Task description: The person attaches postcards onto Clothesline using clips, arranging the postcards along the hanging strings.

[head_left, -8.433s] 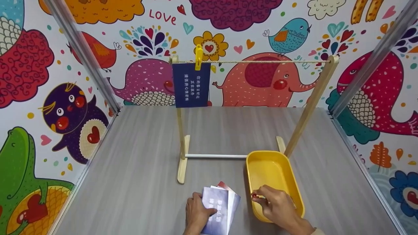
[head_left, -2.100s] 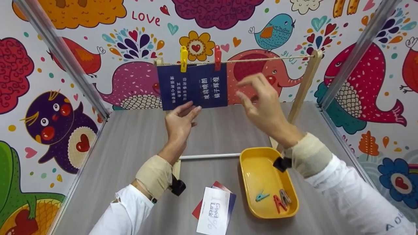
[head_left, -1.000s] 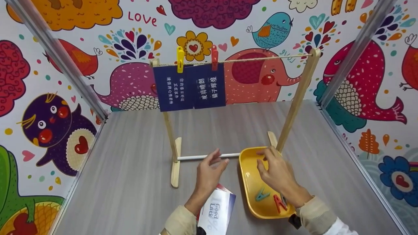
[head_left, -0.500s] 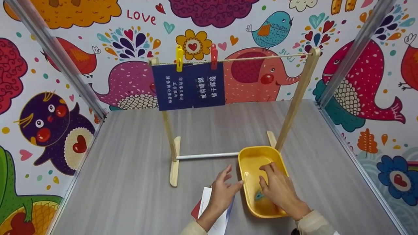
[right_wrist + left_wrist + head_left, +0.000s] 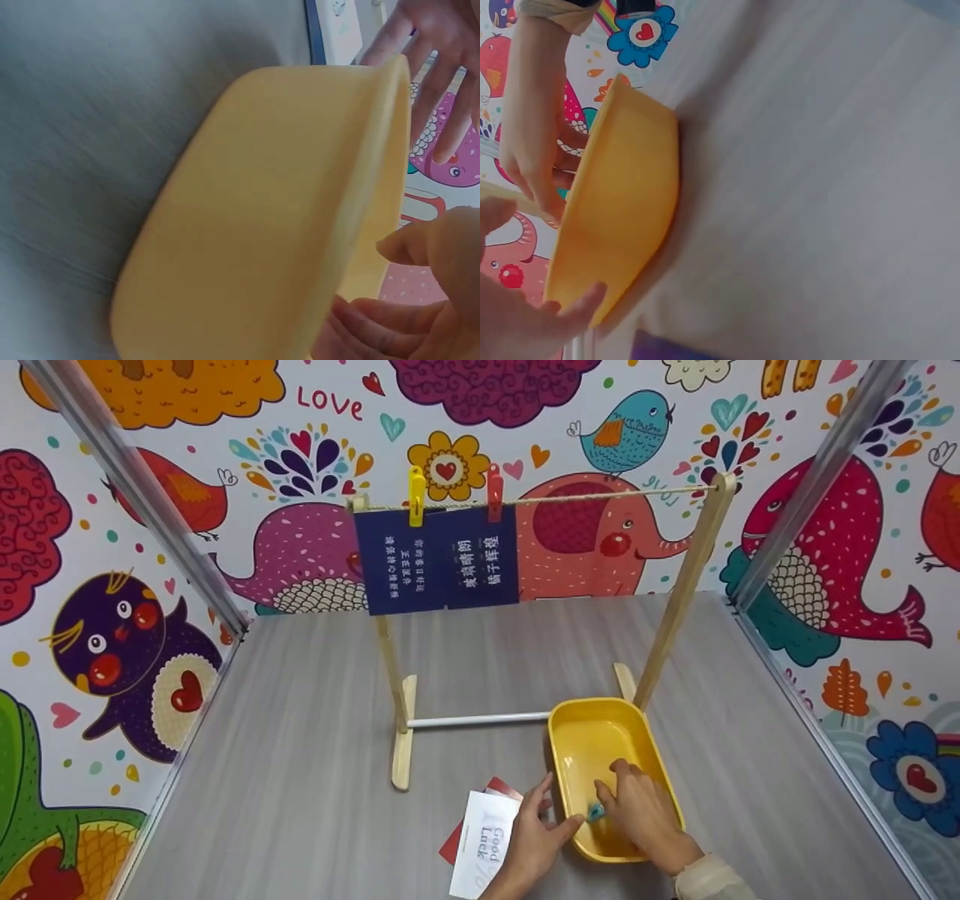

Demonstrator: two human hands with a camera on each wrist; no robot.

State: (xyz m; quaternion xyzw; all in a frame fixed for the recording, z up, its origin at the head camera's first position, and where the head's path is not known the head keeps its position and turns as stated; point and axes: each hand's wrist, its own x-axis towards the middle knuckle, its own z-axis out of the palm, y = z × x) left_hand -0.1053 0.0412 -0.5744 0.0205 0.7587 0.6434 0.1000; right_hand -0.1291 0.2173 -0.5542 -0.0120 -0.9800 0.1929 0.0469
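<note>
My right hand [image 5: 643, 814] is lowered into the yellow tub [image 5: 592, 707], thumb and fingers apart. A teal clothespin [image 5: 596, 812] lies in the tub close to its thumb. In the right wrist view nothing shows between the thumb [image 5: 405, 246] and fingers. My left hand [image 5: 534, 840] is at the tub's left rim, fingers loosely spread; the left wrist view has its thumb [image 5: 585, 306] before the tub's outer wall. Whether it touches is unclear. Beside it lies a pile of cards, a white "Good Luck" card [image 5: 480, 844] on top and a red card [image 5: 452, 844] beneath.
A wooden rack with a rope [image 5: 600, 496] stands behind. Two dark blue cards hang from it at the left, under a yellow clothespin [image 5: 416, 496] and a red clothespin [image 5: 494, 493]. The tub stands near the rack's right post [image 5: 679, 604]. Patterned walls enclose the grey table [image 5: 300, 780].
Both hands have come down from the hanging cards. My right hand has sunk deeper into the tub, and my left has moved right to its rim. The red clothespin now hangs on the rope.
</note>
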